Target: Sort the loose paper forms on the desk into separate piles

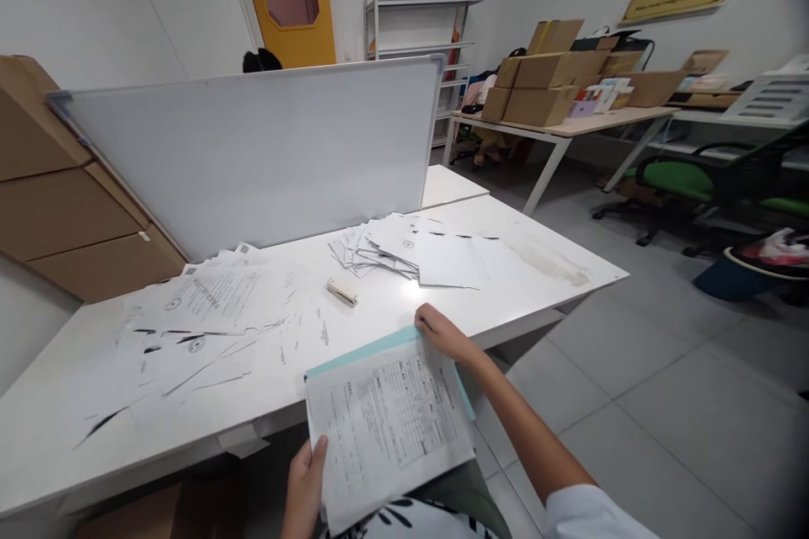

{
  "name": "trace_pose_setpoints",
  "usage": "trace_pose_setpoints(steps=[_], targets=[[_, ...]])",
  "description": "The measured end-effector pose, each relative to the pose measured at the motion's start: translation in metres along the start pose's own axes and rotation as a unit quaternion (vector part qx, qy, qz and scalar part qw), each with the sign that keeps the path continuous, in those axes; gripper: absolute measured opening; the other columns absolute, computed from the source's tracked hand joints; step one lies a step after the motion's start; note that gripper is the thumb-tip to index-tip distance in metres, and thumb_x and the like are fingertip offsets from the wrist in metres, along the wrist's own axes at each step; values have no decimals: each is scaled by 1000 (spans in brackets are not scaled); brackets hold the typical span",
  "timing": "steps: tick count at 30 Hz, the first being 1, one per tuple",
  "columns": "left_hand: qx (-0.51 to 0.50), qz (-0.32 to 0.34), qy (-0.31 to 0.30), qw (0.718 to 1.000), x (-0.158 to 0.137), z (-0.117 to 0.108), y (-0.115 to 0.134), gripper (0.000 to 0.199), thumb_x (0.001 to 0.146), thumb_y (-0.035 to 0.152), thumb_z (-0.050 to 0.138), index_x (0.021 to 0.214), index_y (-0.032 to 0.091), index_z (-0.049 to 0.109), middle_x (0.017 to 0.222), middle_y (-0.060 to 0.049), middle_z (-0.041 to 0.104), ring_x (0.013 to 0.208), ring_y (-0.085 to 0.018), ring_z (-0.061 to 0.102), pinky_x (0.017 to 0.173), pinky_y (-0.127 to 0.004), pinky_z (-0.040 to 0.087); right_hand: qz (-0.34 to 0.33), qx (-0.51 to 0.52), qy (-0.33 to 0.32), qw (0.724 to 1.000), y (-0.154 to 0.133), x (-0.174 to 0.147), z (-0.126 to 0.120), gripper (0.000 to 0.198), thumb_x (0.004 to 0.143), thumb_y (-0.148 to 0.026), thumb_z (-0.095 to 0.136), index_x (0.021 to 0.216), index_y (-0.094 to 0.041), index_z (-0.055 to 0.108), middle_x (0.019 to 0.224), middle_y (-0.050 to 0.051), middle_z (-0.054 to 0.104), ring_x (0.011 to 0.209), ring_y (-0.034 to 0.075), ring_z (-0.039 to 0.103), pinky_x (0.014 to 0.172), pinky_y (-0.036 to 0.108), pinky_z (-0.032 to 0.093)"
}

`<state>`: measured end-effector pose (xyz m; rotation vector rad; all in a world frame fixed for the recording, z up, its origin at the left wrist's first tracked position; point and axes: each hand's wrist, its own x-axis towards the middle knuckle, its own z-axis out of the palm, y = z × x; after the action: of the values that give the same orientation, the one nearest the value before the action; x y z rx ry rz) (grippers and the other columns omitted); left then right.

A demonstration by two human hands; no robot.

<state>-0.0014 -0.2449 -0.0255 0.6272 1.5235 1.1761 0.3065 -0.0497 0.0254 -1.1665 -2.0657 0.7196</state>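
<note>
A person's left hand gripped the near corner and the right hand pinched the far corner of a printed paper sheaf backed by a pale blue folder, steadying it over the white bench edge, beside loose forms.

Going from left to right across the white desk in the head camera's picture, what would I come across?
Spread of printed sheets → small stapler → fanned pile of white papers → bare desk corner. Nearer the person, the left hand and right hand hold a stack of forms at the desk's edge.
</note>
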Motion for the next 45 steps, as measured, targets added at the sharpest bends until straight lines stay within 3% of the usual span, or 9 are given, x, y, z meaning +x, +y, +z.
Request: trace_pose_setpoints(steps=[3,7,14,23,30,34,37,40,45], targets=[[-9,-1,11,1000,-1,3,-3,68,56,63,76,97,9,70,93,-13,74,91,-30,68,80,-33,54,17,15,171,985,18,11,-24,14,90,-31,37,82,-23,46,88,3,49,85,19,48,80,33,41],[-19,-20,42,999,0,3,0,67,53,61,79,95,9,70,90,-13,74,89,-31,69,76,-35,54,195,7,386,901,58,24,-67,7,82,-26,44,79,-21,49,90,6,51,90,21,48,86,33,39],[-57,-48,74,994,9,-2,2,59,57,48,82,98,9,68,91,-14,74,92,-34,69,81,-40,55,372,-21,531,761,118,22,-106,19,82,-18,36,91,-13,52,101,20,49,98,29,44,88,43,34],[-128,-104,120,979,5,19,11,30,79,24,67,107,12,65,95,-12,74,99,-28,68,90,-39,53,372,-106,446,807,146,28,-88,33,72,-15,48,104,-16,58,112,13,49,93,26,52,82,39,37],[-115,-69,108,985,17,50,1,34,75,34,72,100,12,67,95,-13,74,100,-31,68,92,-41,53,232,-103,564,786,117,17,-87,24,78,-21,44,95,-16,60,112,15,53,111,30,47,96,45,33],[-124,-72,98,985,11,56,2,30,76,33,72,98,13,68,98,-13,74,103,-31,66,93,-41,53,216,-21,581,784,79,-37,-39,26,84,-30,43,101,-18,59,110,13,54,104,26,52,89,40,41],[-123,-80,90,985,9,53,5,30,77,31,70,100,12,68,100,-14,73,105,-30,65,93,-42,52,275,137,501,809,53,-91,12,27,84,-42,49,96,-20,60,99,10,60,94,26,57,83,38,46],[-94,-72,80,990,11,48,3,35,76,36,71,102,12,68,103,-14,72,104,-30,65,93,-42,52,316,328,290,842,34,-129,49,36,78,-52,59,99,-22,64,99,10,67,92,28,62,79,38,50],[-58,-46,90,993,11,42,-4,54,70,53,72,103,11,67,103,-15,72,103,-30,65,94,-41,50,348,436,187,809,19,-145,56,47,66,-54,74,100,-22,70,101,10,72,94,30,65,83,41,52]])
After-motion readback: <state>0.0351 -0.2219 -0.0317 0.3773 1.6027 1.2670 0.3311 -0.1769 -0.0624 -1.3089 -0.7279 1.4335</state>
